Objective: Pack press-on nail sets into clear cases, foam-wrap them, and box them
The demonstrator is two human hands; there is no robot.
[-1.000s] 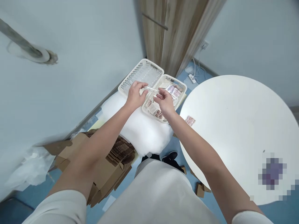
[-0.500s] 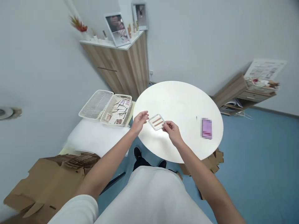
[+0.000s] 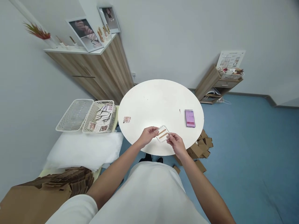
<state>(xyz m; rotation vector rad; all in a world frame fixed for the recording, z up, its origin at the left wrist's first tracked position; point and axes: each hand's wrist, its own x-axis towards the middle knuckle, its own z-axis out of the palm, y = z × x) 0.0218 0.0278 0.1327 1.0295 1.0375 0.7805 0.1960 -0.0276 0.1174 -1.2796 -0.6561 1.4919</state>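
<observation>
A small clear plastic case (image 3: 163,133) with two tan strips in it is held tilted above the front part of the white oval table (image 3: 158,93). My right hand (image 3: 177,144) is closed on its right edge, thumb and fingers pinching it. On the opposite side, my left hand (image 3: 148,135) has its fingers closed at the left edge. A small set of pinkish-brown pieces, resembling press-on nails (image 3: 126,119), lies near the table's left rim.
A pixelated purple item (image 3: 190,118) lies on the table's right side, with a tiny dark object (image 3: 179,110) beside it. An open white basket (image 3: 112,119) of small packets stands left of the table. Cardboard pieces (image 3: 197,150) lie on the floor at the right.
My left hand has moved from beside the case to its left edge and now grips it. The nail-like set shows where the hand was. The view has swung right.
</observation>
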